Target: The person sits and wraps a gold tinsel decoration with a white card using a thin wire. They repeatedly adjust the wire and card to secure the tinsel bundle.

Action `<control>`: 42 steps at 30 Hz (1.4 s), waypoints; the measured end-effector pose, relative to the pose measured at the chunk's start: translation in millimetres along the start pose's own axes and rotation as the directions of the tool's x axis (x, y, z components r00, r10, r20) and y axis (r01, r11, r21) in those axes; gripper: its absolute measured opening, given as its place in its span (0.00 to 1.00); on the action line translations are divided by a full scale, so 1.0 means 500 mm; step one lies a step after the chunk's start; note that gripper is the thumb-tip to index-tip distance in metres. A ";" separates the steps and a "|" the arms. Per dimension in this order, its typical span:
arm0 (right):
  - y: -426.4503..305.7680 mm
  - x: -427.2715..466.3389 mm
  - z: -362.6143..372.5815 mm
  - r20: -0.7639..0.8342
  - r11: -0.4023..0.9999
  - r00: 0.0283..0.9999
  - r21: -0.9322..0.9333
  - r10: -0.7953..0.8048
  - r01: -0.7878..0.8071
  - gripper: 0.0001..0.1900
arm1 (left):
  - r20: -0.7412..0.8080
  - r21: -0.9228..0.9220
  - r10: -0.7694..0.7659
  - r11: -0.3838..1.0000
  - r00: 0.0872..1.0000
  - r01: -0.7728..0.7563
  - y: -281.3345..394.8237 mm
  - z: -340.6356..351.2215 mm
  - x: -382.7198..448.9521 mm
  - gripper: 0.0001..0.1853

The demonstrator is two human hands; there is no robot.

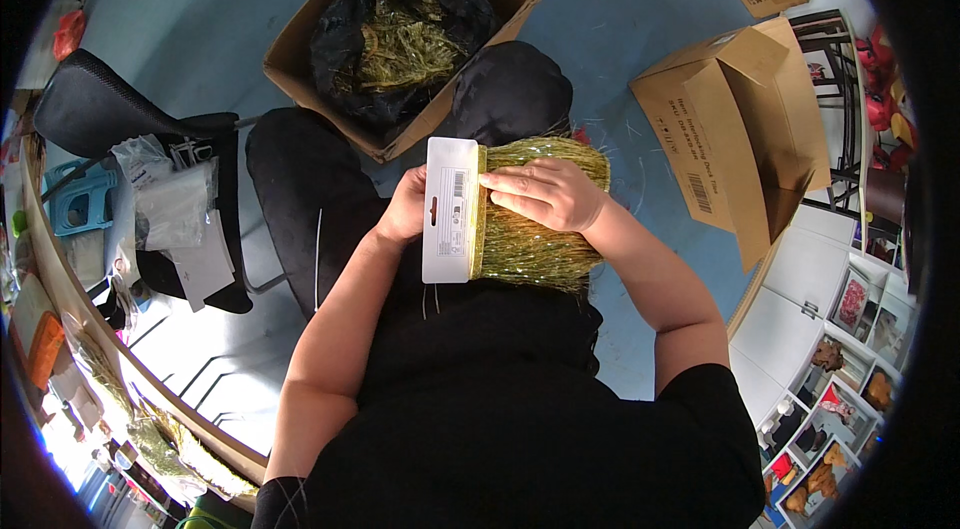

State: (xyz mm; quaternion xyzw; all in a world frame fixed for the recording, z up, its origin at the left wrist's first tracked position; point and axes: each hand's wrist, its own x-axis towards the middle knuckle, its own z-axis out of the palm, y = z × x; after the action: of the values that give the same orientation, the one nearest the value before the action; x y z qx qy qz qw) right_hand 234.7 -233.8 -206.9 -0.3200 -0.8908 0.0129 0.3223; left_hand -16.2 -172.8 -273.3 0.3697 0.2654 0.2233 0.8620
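A white cardboard header card [450, 210] with a printed label, barcode and hang slot is in front of my lap. Gold tinsel fringe [540, 251] extends from the card's right side, its strands running rightward. My left hand [409, 205] grips the card's left edge, its fingertips hidden behind the card. Across the fringe lies my right hand [555, 193], fingers outstretched, with fingertips on the gold band beside the card. Its thumb is hidden, apparently beneath the fringe.
Beyond my knees stands an open cardboard box [517, 0], lined with a black plastic bag [330, 41] holding loose gold tinsel [409, 48]. Another open carton [690, 131] is at right. At left, a black chair [232, 259] bears plastic bags [172, 202] and white cards [202, 266].
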 end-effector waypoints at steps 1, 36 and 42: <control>0.000 0.000 0.001 0.000 1.000 1.000 -0.001 0.000 0.000 0.10 | 0.007 0.019 0.008 1.000 1.000 -0.008 -0.002 -0.002 0.000 0.11; 0.002 -0.004 0.001 0.014 0.999 1.000 0.032 0.002 -0.002 0.11 | 0.119 -0.317 -0.263 0.904 0.957 0.288 0.048 -0.014 -0.032 0.15; 0.001 -0.001 -0.001 0.008 1.000 1.000 0.019 -0.004 0.003 0.11 | 0.089 -0.293 -0.277 0.911 0.957 0.291 0.041 -0.016 -0.034 0.15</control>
State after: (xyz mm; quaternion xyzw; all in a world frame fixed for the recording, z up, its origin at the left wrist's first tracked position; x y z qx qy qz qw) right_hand 235.7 -233.8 -207.1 -0.3152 -0.8926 0.0223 0.3216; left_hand -38.0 -165.8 -257.5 0.1954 0.2592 0.1252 0.9375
